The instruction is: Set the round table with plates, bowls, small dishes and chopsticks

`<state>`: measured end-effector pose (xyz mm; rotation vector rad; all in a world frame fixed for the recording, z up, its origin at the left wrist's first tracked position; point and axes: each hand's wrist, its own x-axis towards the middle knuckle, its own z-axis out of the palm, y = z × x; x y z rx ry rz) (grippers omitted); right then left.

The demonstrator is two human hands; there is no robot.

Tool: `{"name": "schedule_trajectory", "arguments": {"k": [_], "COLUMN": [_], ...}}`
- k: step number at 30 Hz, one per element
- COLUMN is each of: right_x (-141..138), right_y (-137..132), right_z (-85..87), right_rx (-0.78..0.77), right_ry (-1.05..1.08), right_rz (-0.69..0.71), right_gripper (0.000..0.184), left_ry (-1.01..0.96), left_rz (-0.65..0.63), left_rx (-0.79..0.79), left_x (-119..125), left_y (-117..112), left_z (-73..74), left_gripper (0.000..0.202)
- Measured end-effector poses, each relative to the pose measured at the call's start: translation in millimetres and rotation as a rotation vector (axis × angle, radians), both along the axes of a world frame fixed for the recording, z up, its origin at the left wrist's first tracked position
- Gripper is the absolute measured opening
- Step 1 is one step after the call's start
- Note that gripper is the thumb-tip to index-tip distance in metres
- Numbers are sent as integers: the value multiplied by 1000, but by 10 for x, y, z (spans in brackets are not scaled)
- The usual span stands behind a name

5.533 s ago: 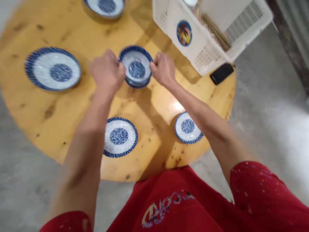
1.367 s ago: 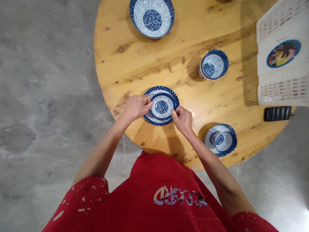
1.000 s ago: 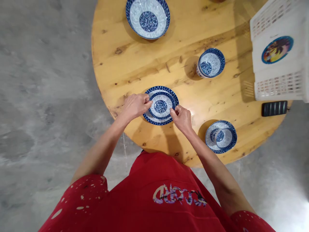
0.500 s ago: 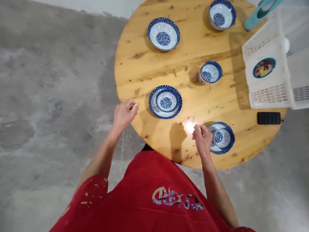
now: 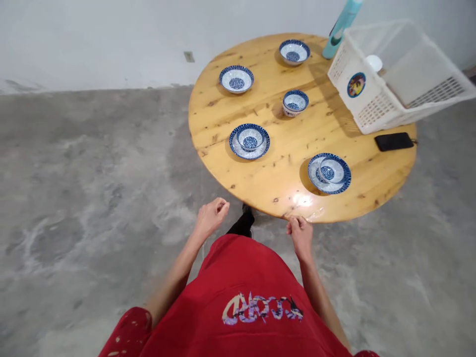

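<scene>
ok so fingers first: on the left hand (image 5: 212, 215) they're curled in narrow, same deal on the right hand (image 5: 300, 235), and i can't see anything held in either one. the left hand hangs over the floor (image 5: 111, 198), off the near side of the wooden surface (image 5: 275, 163). the right hand is at the near edge, can't tell if it's touching.

closest to the right hand is the right plate (image 5: 313, 175) with a small bowl (image 5: 332, 169) sitting in it. the left plate (image 5: 234, 145) has a second small bowl (image 5: 250, 140) inside, a bit toward the far side.

imo for nested pairs like that, pinch the bowl by opposite rims with both hands, keep it level and ease it down softly, cause it'd probably clink or chip otherwise.

other containers: a deep bowl (image 5: 295, 105) sits beyond both plates, might be more than one stacked, can't tell. there's a wide bowl (image 5: 237, 79) far left and a far bowl (image 5: 293, 53), both showing patterned bottoms. the white basket (image 5: 372, 101) at far right has a round white thing (image 5: 374, 63) in it, rest is hidden. black phone-like thing (image 5: 394, 142) lies near it.
</scene>
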<state>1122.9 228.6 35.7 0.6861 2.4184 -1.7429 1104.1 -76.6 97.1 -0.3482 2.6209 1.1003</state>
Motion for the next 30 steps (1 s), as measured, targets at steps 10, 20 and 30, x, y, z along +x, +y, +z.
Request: {"name": "schedule_trajectory", "arguments": {"k": [10,20,30], "right_x": [575,387,-694], "right_y": [86,-132,-1708], "right_z": [-181,-218,144], "right_rx": [-91,-81,-96], "right_ry": [-63,-104,37], "right_rz": [-130,-250,-107], "right_gripper": [31,31,25], "left_ry": [55,108,-1], "left_rz": [-90,-149,126], "left_rx": [31,4,9], "left_x": [201,-84,-239], "left_y": [179,-270,-2209], "left_z": [123,76,-76], "left_gripper": [27,28,32]}}
